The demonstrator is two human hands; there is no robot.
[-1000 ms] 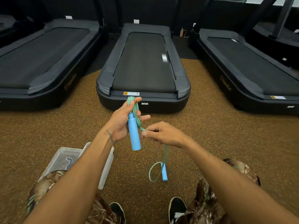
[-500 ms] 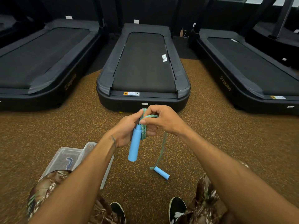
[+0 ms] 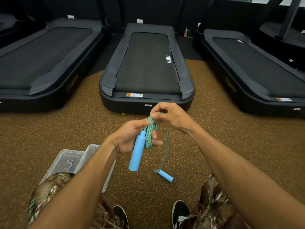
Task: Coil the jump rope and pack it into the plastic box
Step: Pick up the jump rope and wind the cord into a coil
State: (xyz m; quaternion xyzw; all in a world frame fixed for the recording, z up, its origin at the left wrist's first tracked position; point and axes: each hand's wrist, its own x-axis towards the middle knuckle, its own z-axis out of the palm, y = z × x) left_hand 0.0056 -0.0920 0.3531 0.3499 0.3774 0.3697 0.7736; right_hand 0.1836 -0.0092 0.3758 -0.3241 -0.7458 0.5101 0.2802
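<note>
My left hand (image 3: pixel 130 138) grips one blue handle (image 3: pixel 137 152) of the jump rope together with several coils of green-blue rope (image 3: pixel 149 136) wound beside it. My right hand (image 3: pixel 170 115) pinches the rope at the top of the coils, just above my left hand. A single strand (image 3: pixel 165 151) hangs down from my right hand to the second blue handle (image 3: pixel 165 176), which lies on or just above the floor. The clear plastic box (image 3: pixel 66 160) stands open on the floor at lower left, partly hidden by my left forearm and knee.
Three black treadmills (image 3: pixel 146 68) stand side by side ahead on the speckled brown floor (image 3: pixel 206 129). The box lid leans against the box's right side. My two shoes and camouflage trouser legs fill the bottom of the view.
My right hand rose from below up to the top of the coils, laying another loop on. The hanging strand got shorter and the loose handle's loop straightened out.
</note>
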